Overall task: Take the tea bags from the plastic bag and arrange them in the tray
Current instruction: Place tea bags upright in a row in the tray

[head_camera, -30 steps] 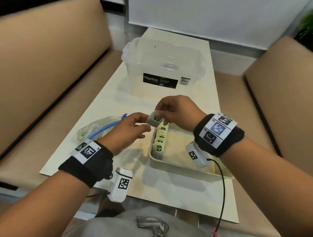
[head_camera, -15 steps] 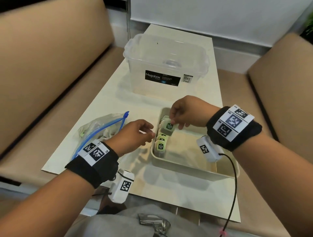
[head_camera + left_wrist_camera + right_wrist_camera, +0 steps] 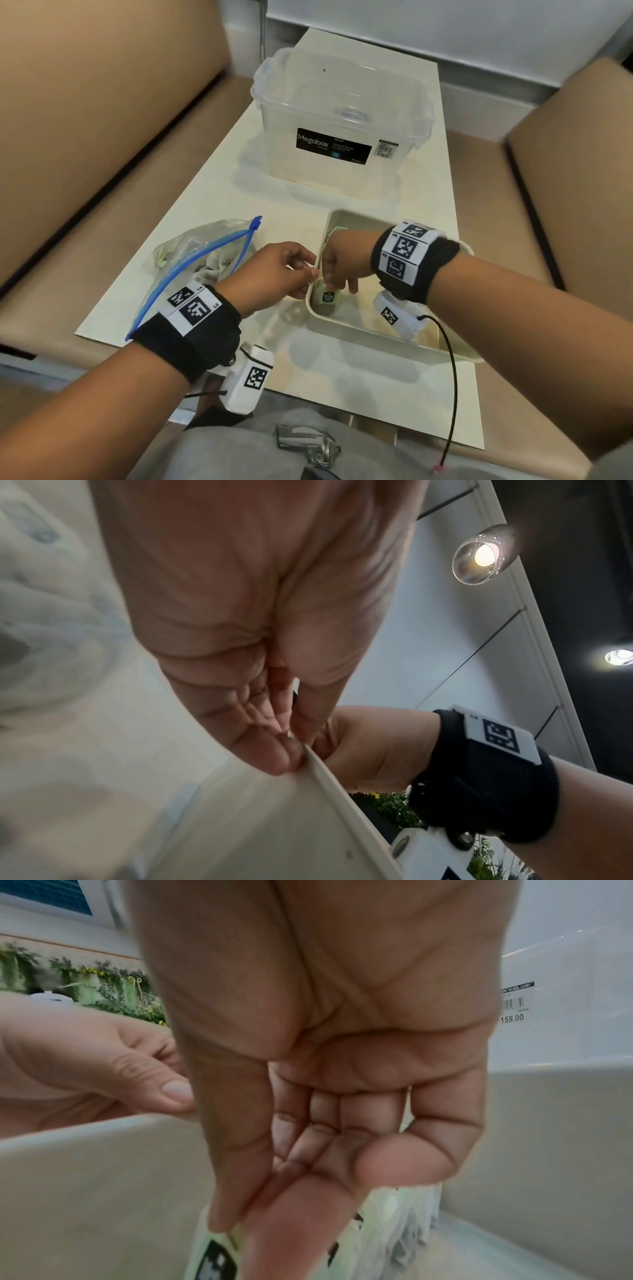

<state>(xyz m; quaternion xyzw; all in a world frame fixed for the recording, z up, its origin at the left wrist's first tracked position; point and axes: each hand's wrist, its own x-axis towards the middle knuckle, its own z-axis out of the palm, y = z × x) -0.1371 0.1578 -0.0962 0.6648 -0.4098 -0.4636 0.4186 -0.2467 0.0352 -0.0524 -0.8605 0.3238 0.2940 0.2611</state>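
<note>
A cream tray (image 3: 356, 329) sits on the table at right of centre, with a row of green-labelled tea bags (image 3: 328, 296) standing along its left wall. My right hand (image 3: 339, 284) reaches down into the tray, and its thumb and forefinger pinch the top of a tea bag (image 3: 214, 1256) near the row's front; more tea bags (image 3: 394, 1215) stand behind it. My left hand (image 3: 310, 274) pinches the tray's left rim (image 3: 318, 767) between thumb and fingers. The zip plastic bag (image 3: 191, 260) lies to the left with a few bags inside.
A clear lidded storage box (image 3: 342, 113) stands at the back of the narrow table. Tan padded benches (image 3: 85, 144) run along both sides. The table's near edge (image 3: 308, 404) is close to my lap.
My right hand took the tea bag from my left, lowered it into the tray's row, then shifted toward the row's near end. My left hand moved right onto the tray rim.
</note>
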